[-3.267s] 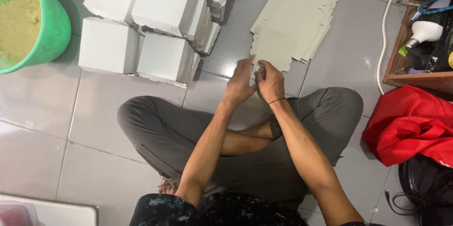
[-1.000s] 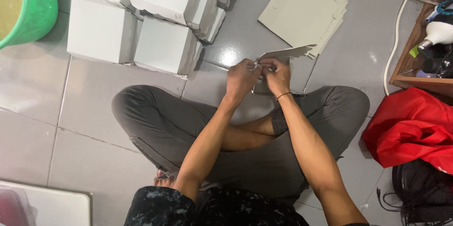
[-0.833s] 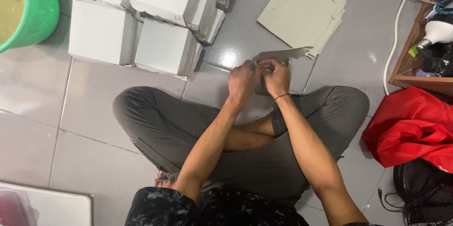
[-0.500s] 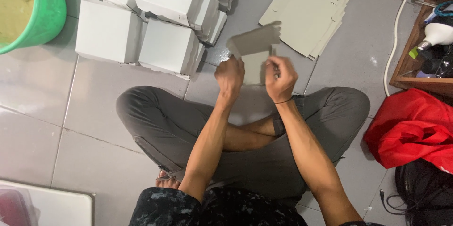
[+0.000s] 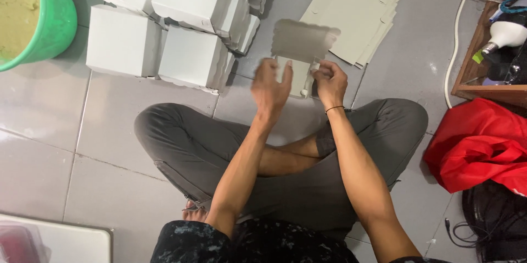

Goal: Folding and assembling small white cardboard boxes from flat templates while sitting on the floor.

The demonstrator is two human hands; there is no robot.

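Note:
I sit cross-legged on a grey tiled floor. A partly folded grey cardboard box blank [image 5: 299,49] stands in front of my knees. My right hand [image 5: 328,80] grips its lower right edge. My left hand [image 5: 270,86] is at the blank's lower left side with fingers spread; it looks blurred and I cannot tell whether it grips the card. A stack of flat grey box blanks [image 5: 362,13] lies just beyond, to the right. Several assembled white boxes [image 5: 192,57] are stacked to the left.
A green bucket [image 5: 52,27] of yellowish stuff stands at the far left. A red cloth [image 5: 480,150] lies at right beside a wooden shelf [image 5: 477,76] and a white cable [image 5: 455,38]. A white tray [image 5: 66,241] lies at bottom left.
The blank went from a flat sheet held low between both hands to raised and opened, its flap now upright. My left hand has spread open and moved to the blank's left side.

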